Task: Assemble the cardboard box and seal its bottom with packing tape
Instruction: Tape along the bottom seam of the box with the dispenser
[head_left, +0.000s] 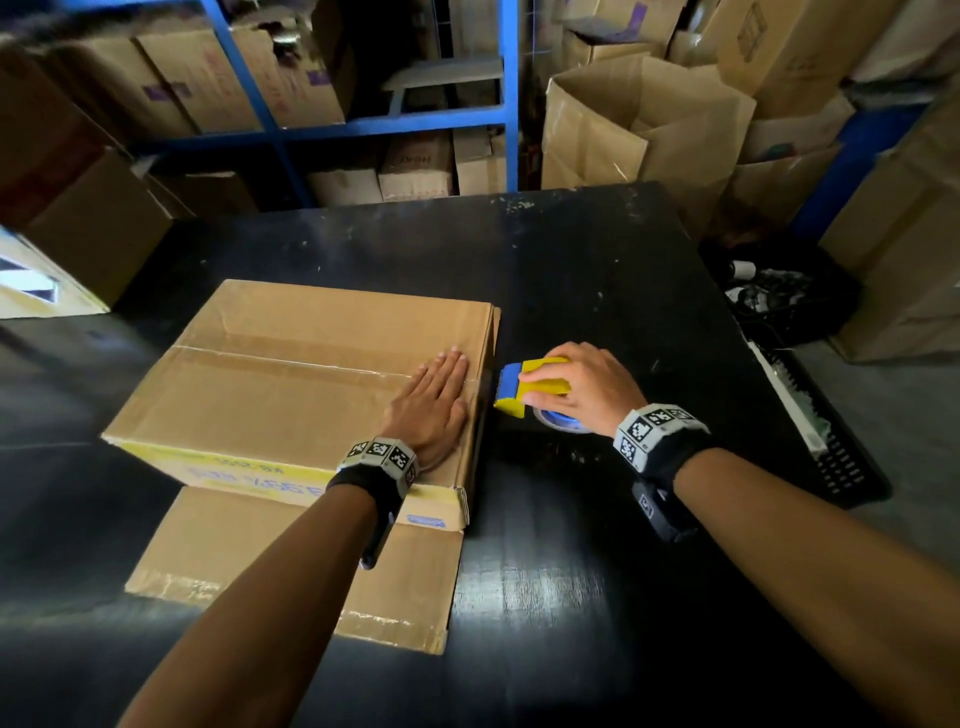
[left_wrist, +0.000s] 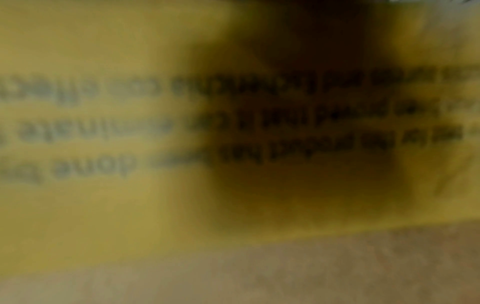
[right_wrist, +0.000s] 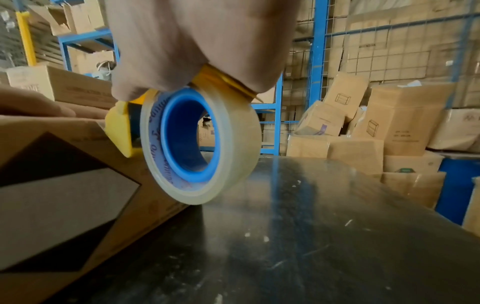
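A brown cardboard box (head_left: 291, 384) lies bottom-up on the black table (head_left: 597, 291), with a strip of clear tape (head_left: 291, 359) along its closed middle seam. My left hand (head_left: 434, 402) presses flat on the box top near its right edge, fingers straight. My right hand (head_left: 576, 387) grips a yellow and blue tape dispenser (head_left: 524, 387) against the box's right side, just over the edge. The clear tape roll (right_wrist: 200, 144) with its blue core hangs under my right hand (right_wrist: 197, 41), touching the box wall (right_wrist: 78, 174). The left wrist view is a blur of yellow printed cardboard (left_wrist: 130, 144).
One loose box flap (head_left: 291, 566) lies flat on the table towards me. Blue shelving (head_left: 363, 124) with stacked cartons stands behind the table. Open cartons (head_left: 644, 119) crowd the far right. A black crate (head_left: 826, 447) sits at the table's right edge.
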